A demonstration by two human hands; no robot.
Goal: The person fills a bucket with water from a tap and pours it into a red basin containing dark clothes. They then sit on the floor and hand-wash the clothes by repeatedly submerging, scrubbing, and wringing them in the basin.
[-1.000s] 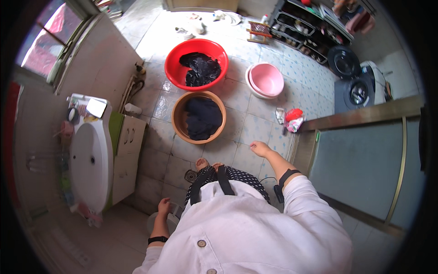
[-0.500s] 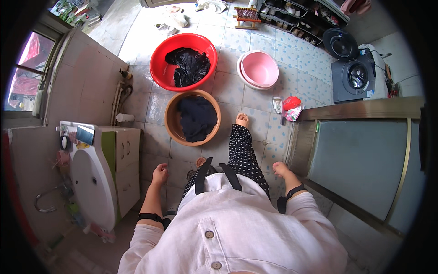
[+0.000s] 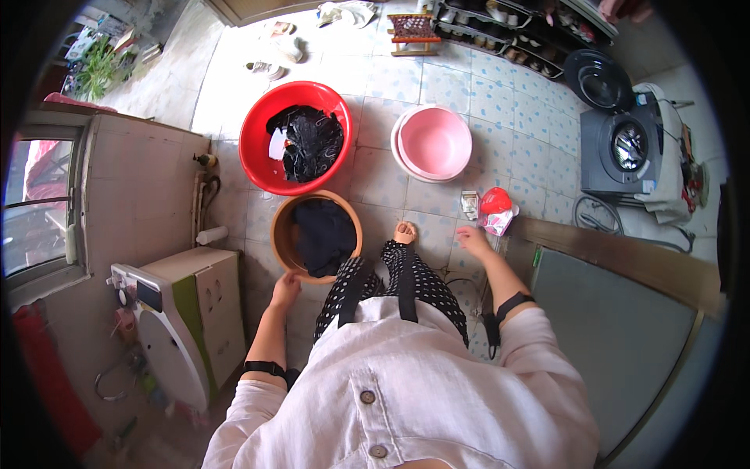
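My left hand (image 3: 287, 290) hangs beside the near rim of a brown plastic basin (image 3: 278, 248), fingers loosely apart and holding nothing; whether it touches the rim I cannot tell. Dark navy cloth (image 3: 324, 237) lies heaped inside that basin. Just beyond it stands a larger red basin (image 3: 248, 160) with black clothes (image 3: 314, 144) bunched in it. On the other side, my right hand (image 3: 473, 241) is held out in the air, fingers apart and empty. It appears closest to a red bag (image 3: 495, 201) and a pink-and-white packet (image 3: 501, 221) on the floor.
Pink and white basins (image 3: 437, 143) sit nested on the tiles. At right are a grey washing machine (image 3: 621, 152) and a glass-panelled partition (image 3: 609, 336). A sink cabinet (image 3: 215, 301) stands left. A shoe rack (image 3: 500, 35), small stool (image 3: 415, 33) and loose shoes (image 3: 266, 69) are at the back.
The view has shifted, and I appear to have moved forward, closer to the brown basin. My left hand now reaches its near rim. The right hand is raised farther forward, fingers more spread.
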